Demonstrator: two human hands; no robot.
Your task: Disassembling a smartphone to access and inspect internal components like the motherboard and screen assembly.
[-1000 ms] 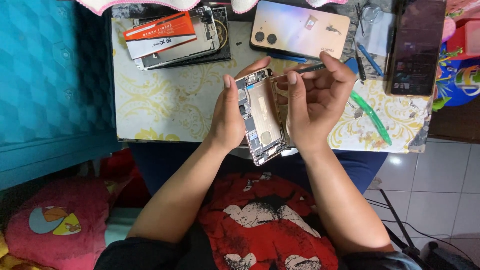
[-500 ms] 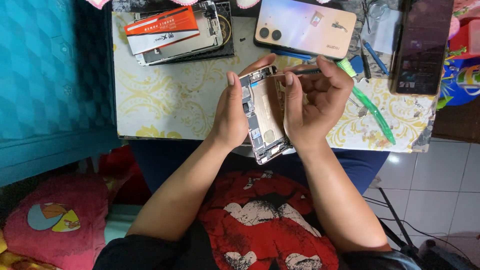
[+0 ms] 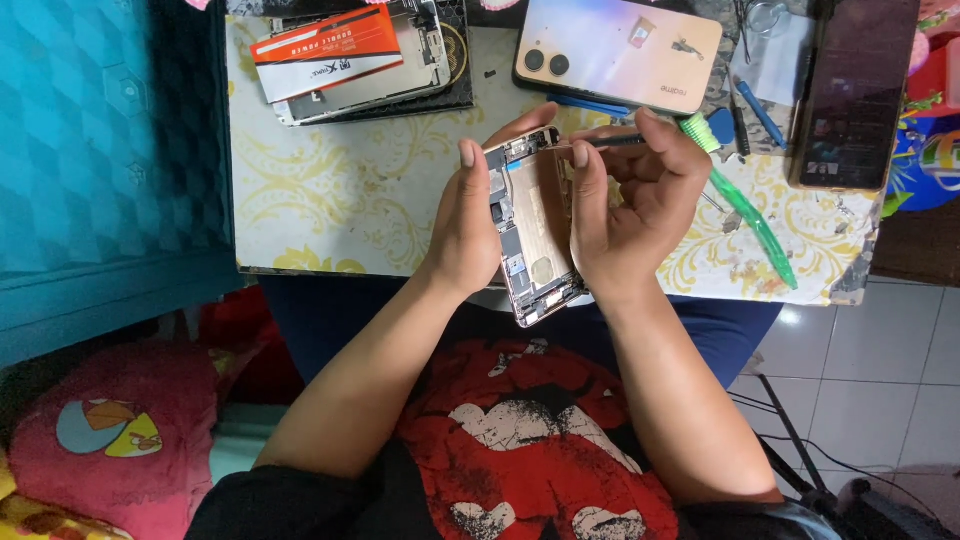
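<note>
Left hand (image 3: 465,235): closed around the left edge of the opened phone (image 3: 530,230), thumb laid along the near side, fingers wrapped behind; the phone is gripped and held above the front edge of the counter (image 3: 330,200).
Right hand (image 3: 640,195): curled, with a thin dark tool (image 3: 600,141) pinched between thumb and fingertips; the remaining fingers are rested along the right edge of the opened phone.
Opened phone: held between both hands, back cover removed, internal boards and a pale battery area exposed; it is tilted, with the top end over the counter and the bottom end hanging over the person's lap.
Tool: laid roughly level across the top right corner of the opened phone; whether its tip touches the phone cannot be told.
Counter: covered by a pale cloth with a yellow scroll pattern.
Far left of counter: a second dismantled phone (image 3: 400,70) is seen, with an orange and white card (image 3: 325,50) lying on it.
Far centre: a gold back cover (image 3: 620,55) with two camera rings is laid flat, just beyond the hands.
Right of counter: a dark-screened phone (image 3: 855,90) is placed upright along the edge; a green pry stick (image 3: 745,205) is laid diagonally just beside the right hand.
</note>
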